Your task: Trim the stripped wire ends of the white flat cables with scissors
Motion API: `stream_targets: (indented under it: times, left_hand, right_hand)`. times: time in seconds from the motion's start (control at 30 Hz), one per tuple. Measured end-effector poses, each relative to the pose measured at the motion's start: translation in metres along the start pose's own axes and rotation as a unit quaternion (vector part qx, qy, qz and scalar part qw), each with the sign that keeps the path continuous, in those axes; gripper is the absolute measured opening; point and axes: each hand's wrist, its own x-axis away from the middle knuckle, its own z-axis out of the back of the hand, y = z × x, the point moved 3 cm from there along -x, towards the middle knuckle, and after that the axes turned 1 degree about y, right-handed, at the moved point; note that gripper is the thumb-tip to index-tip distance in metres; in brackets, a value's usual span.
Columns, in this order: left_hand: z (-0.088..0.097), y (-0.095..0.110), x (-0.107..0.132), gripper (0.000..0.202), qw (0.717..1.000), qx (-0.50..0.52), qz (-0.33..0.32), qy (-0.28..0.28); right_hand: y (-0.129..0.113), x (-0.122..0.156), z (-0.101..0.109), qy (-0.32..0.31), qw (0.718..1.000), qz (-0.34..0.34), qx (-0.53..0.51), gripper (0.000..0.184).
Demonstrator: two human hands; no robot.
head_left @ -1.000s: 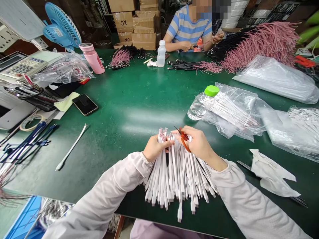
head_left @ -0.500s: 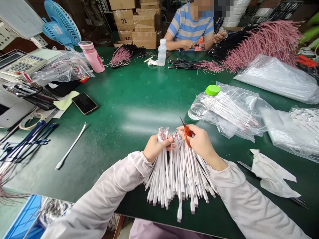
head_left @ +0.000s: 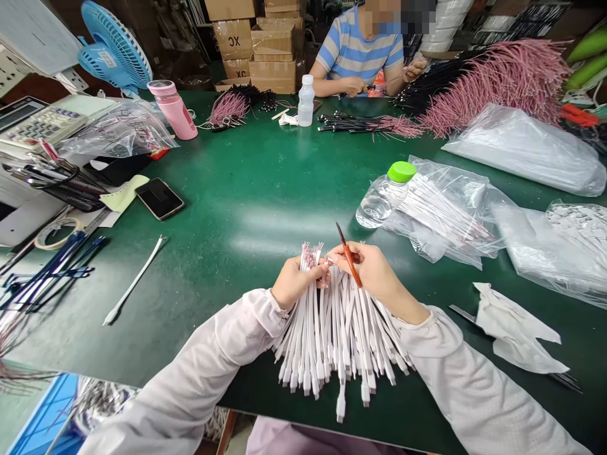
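Observation:
My left hand is closed around the upper part of a bunch of white cables, whose stripped pinkish wire ends stick up above the fingers. The cables fan out towards me, with white connectors at the near table edge. In my right hand I hold orange-handled scissors, dark tip pointing up and away. The thumb and fingertips of that hand meet the left fingertips at a cable's wire end. Exactly what is pinched there is too small to make out.
A clear bottle with a green cap stands beyond my right hand, beside plastic bags of white cables. To the left lie a single white cable and a phone. Across the green table sits a co-worker near black-and-pink wire bundles.
My right hand has moved slightly left, its fingertips now meeting my left hand's. The scissors have turned, showing their handle edge-on. My left hand stays on the cables.

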Motion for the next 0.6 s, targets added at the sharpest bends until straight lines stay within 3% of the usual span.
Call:
stream_targets:
  times: [0.6]
  left_hand:
    - [0.0000,0.0021,0.0022,0.034,1.000,-0.008,0.003,0.005]
  right_hand:
    - [-0.0023,0.0019,-0.0035,-0.023,0.999,-0.025,-0.025,0.020]
